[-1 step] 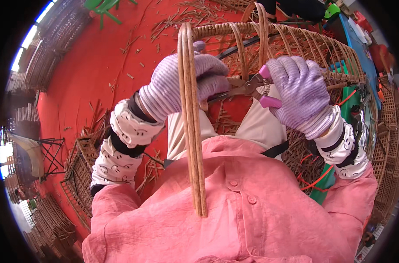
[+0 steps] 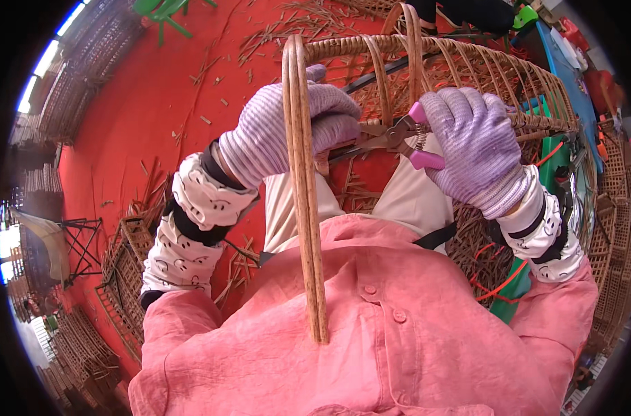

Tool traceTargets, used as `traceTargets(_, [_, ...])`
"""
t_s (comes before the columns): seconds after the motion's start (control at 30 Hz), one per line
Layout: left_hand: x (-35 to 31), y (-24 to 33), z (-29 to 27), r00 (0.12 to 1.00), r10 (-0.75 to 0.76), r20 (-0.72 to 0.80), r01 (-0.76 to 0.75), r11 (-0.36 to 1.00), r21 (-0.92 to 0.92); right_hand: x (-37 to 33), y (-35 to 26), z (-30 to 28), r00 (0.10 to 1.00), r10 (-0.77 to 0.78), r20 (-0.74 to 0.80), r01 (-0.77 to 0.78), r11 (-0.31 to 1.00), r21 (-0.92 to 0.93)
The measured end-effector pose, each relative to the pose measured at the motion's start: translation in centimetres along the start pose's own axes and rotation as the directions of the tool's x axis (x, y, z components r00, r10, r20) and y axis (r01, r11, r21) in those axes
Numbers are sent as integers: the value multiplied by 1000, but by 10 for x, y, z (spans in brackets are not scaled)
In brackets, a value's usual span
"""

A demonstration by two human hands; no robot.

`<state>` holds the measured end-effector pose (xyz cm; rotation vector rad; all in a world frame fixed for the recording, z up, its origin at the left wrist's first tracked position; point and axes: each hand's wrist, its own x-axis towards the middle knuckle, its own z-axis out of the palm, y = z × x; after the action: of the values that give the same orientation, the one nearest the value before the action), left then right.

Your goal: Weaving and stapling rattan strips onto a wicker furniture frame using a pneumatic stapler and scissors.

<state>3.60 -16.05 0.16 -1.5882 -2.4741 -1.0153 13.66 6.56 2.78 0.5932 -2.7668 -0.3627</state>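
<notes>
The unfinished wicker basket frame [image 2: 468,69] is made of pale tan cane ribs bent into arches, bound along a woven rim that curves across the upper part of the view. It rests over the person's lap, above the cream trousers and pink shirt, with the red floor [image 2: 142,111] beneath and behind it. Its open ribs show through to the floor; nothing can be seen lying inside it. A pair of long cane rods [image 2: 303,194], side by side and touching, runs from the rim near the top straight down to the person's chest, so its long axis lies nearly vertical in the view.

The left hand [image 2: 287,132], in a lilac knitted glove, is wrapped around these rods, fingers closed on them. The right hand [image 2: 468,149], gloved alike, grips pink-handled pliers [image 2: 398,135], fingers clamped on the handles; the metal nose points left toward the left hand, near the rods.

Cane offcuts [image 2: 287,28] lie scattered on the floor by the top edge. Woven wicker pieces [image 2: 128,270] lie on the floor at the left.
</notes>
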Motion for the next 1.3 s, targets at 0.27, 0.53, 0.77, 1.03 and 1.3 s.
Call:
traceTargets(0.27, [-3,-14,-1,996,89,0,-89,994,-61,17,-1,-9,991,-70,110,60,994,90])
traceTargets(0.53, [-11,-13,-4,985,174,-15,-174,982,-69,22,-6,-11,986,-124,110,103,977,186])
traceTargets(0.77, [-13,-14,-1,999,37,-8,-37,989,-141,5,-4,-5,998,-12,55,0,976,216])
traceTargets(1.03, [-13,-35,-12,795,-284,-536,79,925,-373,-165,96,-14,284,934,216,-958,286,22])
traceTargets(1.3, [35,-46,-34,849,-250,-466,43,911,-410,-365,136,35,-412,816,406,-896,-283,-341])
